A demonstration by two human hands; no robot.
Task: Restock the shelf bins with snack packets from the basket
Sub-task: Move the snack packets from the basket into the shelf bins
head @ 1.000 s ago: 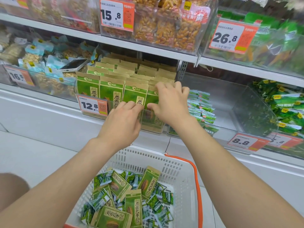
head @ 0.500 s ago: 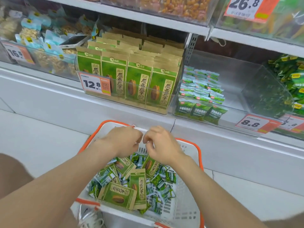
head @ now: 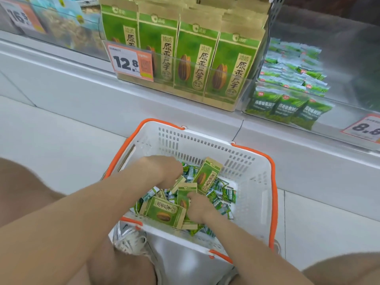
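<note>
Snack packets (head: 164, 212) sit piled in the white basket (head: 255, 182) with orange handles at lower centre of frame, on the floor against the shelf base. Mix in there: a few kraft-and-green sunflower seed packs plus lots of small green sachets (head: 228, 195). Both hands are down inside the basket. Left hand (head: 162, 171) is buried among the sachets at the left side, fingers hidden, can't tell what it grips. Right hand (head: 198, 208) is pinched on the upright seed pack (head: 186, 192) in the middle. Another seed pack (head: 207, 175) leans against the far wall of the basket.

Shelf bins above: centre clear bin (head: 242, 87) holds four rows of the same seed packs standing upright, tag (head: 131, 62) reads "12.8". Right bin has small green sachets (head: 287, 105) stacked, tag (head: 368, 128) "8.8", partly cut off. Upper left bin tag (head: 20, 17) starts "16", rest unclear. Chinese print on packs, 原香瓜子 legible. A shoe (head: 131, 241) shows under the near rim of the basket.
</note>
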